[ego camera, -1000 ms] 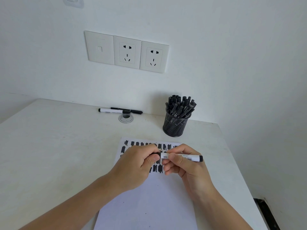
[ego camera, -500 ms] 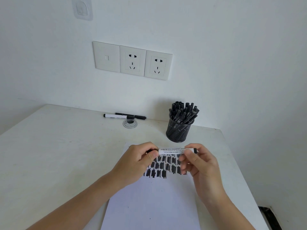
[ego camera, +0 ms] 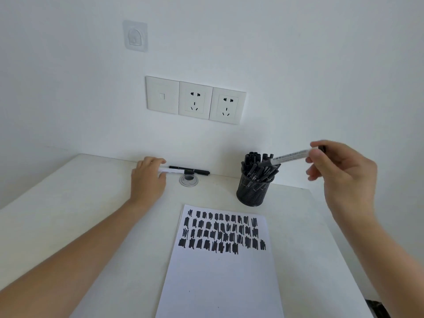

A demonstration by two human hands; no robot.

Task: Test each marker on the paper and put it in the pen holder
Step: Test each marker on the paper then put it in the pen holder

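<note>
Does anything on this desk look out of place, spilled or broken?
Nothing spilled or broken. One oddity: the pen holder is crammed, leaving the raised marker in the right hand little room. A black marker and a white marker, which the left hand grips, lie loose by the wall.

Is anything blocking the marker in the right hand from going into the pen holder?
No separate obstacle shows. The marker held by the right hand has its lower end at the mouth of the pen holder. Only the packed markers standing inside crowd the opening, so it must slip between them.
</note>
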